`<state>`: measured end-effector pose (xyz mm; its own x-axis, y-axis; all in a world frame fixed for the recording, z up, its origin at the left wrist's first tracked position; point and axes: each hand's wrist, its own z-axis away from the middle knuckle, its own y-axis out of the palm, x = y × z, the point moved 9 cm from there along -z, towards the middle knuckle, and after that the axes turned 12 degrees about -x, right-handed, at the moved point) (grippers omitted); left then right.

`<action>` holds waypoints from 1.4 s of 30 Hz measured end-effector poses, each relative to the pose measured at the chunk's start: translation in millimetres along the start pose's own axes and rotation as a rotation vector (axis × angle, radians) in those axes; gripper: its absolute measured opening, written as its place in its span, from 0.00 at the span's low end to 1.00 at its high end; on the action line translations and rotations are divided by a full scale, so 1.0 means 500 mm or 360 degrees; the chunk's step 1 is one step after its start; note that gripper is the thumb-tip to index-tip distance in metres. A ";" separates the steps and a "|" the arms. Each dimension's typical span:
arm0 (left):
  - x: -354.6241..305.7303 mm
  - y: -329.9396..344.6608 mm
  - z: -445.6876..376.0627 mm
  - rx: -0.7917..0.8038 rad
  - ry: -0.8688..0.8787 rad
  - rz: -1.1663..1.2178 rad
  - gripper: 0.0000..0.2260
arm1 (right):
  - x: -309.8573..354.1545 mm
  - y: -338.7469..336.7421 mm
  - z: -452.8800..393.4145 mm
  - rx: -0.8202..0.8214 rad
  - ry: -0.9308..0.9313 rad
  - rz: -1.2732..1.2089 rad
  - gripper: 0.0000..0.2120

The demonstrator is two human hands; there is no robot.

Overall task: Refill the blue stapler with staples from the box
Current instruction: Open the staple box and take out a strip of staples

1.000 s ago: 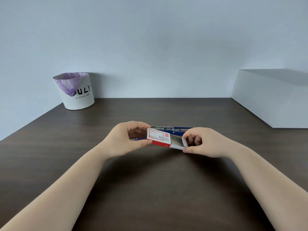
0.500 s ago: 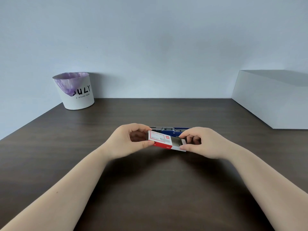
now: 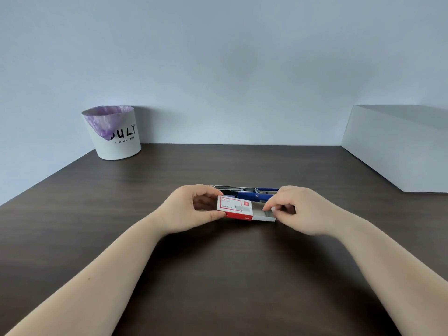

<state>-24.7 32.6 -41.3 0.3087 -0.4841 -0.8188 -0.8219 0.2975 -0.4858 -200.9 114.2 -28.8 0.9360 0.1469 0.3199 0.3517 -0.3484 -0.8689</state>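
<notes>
I have both hands low over the bench [image 3: 218, 275], with my left hand [image 3: 191, 209] clamped on the red sleeve of the box [image 3: 234, 206], thumb under and fingers over. My right hand [image 3: 303, 209] pinches the tray [image 3: 265, 215], which now sticks out further to the right than it did half a second ago, so its inside is starting to show. I cannot tell whether staples lie in it; the opening is shadowed. I judge the box is nearly open enough to lift out a strip. Just behind the box the stapler [image 3: 254, 195] lies on the bench, its blue body and bare metal rail showing, apparently already opened for loading. Far back left stands a bin [image 3: 116, 139]; far right, a white block [image 3: 400, 151].
</notes>
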 end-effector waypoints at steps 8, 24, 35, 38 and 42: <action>-0.023 0.001 0.002 -0.0049 0.0159 -0.0094 0.15 | 0.003 -0.001 -0.016 -0.0072 0.0078 0.0246 0.08; -0.031 0.005 0.005 -0.0053 0.0224 -0.0148 0.14 | -0.025 0.017 -0.026 -0.0025 0.0399 0.0149 0.12; -0.020 -0.007 0.001 -0.0086 0.0163 -0.0154 0.14 | -0.008 -0.032 -0.018 -0.0358 0.0364 -0.0246 0.05; -0.022 -0.007 0.003 -0.0074 0.0167 -0.0137 0.14 | -0.037 -0.045 -0.010 -0.0413 0.0524 -0.0287 0.06; -0.016 -0.004 0.002 -0.0053 0.0141 -0.0126 0.13 | -0.075 -0.026 0.012 -0.0274 0.0830 -0.0520 0.06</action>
<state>-25.0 36.4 -34.2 0.3309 -0.5762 -0.7474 -0.8125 0.2288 -0.5361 -240.7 118.6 -31.9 0.6495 -0.1843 0.7377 0.5773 -0.5118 -0.6362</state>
